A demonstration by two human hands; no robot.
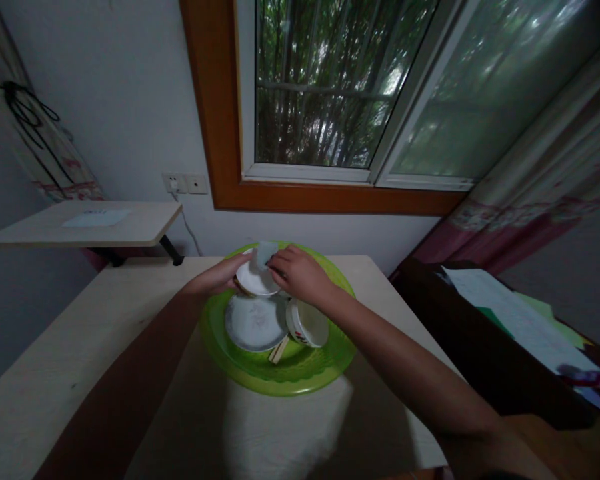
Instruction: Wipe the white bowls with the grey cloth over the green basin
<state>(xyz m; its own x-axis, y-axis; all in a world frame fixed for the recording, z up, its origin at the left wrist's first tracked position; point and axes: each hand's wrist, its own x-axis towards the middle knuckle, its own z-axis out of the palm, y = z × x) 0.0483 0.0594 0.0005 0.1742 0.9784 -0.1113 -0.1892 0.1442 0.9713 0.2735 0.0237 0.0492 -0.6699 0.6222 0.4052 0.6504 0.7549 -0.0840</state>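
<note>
A green basin (300,377) sits on the pale wooden table (70,360). Inside lie a white plate (255,323), a white bowl (307,323) tipped on its side, and wooden chopsticks (279,350). My left hand (220,277) grips a small white bowl (255,280) held above the plate. My right hand (300,273) is closed on a pale blue-grey cloth (266,252) that rests against the small bowl's rim.
A window (330,87) with an orange-brown frame fills the wall ahead. A small side shelf (90,223) with a paper stands at left. A dark cabinet (480,340) with papers is on the right, curtains behind it.
</note>
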